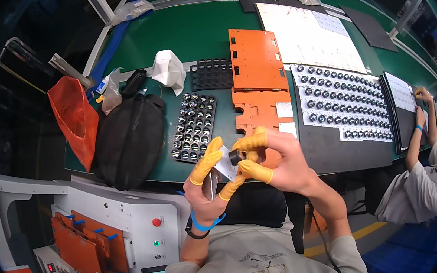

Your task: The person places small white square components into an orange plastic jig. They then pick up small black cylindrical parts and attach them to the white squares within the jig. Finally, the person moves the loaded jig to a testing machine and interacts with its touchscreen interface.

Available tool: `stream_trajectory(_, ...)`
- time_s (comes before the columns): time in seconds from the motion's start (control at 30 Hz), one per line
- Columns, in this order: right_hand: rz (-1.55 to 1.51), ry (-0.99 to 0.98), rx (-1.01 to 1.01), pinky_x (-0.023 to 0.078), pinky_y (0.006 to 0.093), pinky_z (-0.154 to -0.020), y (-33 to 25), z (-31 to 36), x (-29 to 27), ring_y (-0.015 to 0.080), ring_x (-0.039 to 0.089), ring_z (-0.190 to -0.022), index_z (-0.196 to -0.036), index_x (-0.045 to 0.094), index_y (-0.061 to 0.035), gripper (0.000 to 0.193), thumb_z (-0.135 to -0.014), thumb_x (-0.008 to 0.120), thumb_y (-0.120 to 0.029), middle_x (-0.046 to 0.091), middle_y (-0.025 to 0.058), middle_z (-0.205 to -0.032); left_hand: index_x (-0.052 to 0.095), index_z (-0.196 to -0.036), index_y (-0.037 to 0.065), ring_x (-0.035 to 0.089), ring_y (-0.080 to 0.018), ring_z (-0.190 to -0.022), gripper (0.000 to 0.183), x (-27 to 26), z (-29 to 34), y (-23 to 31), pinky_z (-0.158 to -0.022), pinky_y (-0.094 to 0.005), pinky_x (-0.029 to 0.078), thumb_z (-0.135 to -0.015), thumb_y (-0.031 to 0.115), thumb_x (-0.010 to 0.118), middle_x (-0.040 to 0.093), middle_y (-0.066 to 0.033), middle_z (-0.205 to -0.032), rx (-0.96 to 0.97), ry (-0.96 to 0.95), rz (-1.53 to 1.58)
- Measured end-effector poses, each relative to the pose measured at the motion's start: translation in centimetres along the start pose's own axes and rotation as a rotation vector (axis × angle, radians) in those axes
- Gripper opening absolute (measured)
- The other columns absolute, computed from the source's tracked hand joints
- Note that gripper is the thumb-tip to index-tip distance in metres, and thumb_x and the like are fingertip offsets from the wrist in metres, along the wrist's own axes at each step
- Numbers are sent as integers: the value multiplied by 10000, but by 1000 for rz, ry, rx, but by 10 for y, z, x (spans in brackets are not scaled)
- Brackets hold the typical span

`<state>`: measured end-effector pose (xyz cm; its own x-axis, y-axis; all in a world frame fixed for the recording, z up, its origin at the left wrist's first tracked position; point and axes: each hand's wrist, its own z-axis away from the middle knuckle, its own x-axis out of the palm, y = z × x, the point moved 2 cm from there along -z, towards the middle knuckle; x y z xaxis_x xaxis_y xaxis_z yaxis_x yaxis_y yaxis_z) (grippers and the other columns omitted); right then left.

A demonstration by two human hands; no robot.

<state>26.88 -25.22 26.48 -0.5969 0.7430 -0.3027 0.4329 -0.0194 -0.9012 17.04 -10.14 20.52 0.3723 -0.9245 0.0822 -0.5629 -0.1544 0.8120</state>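
My left hand, with yellow finger cots and a blue wristband, grips a small white plate by its edges, tilted in front of my chest. Something flat and shiny also shows against its palm; I cannot make out what. My right hand, also in yellow finger cots, pinches a short black cylindrical part at the plate's face. Whether the two pieces touch is hard to tell. Just beyond my left hand lies a black tray holding several shiny round parts.
Orange panels lie ahead on the green table. White sheets with rows of black round parts lie to the right on dark boards. A black bag and red pouch sit left, above a grey machine. A co-worker works at right.
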Motion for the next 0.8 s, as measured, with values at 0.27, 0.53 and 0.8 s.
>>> stream_trajectory(0.27,246,-112,-341,461,339,-604,3,7,-17,230,580,-689,-1150,716,-34,378,-782,798,-59,590,70,-813,554,-1350,-9,589,-327,-1284,653,2,0,0,-1022,-393,511,-775,28,863,548,-294,-1417,-115,-51,148)
stream_trajectory(0.53,432,-93,-390,461,379,-606,7,15,-22,232,595,-736,-1151,725,-64,391,-770,798,-104,589,65,-882,561,-1350,-24,650,-198,-1159,629,2,-5,3,-972,-321,540,-800,72,853,623,-194,-1357,-302,-136,22)
stream_trajectory(0.8,766,163,-284,430,372,-542,27,37,-2,254,536,-671,-968,710,26,318,-691,819,-84,551,68,-793,540,-1366,-30,629,-94,-1042,586,44,-2,-22,-846,-229,526,-844,11,804,656,-93,-1283,-576,56,303)
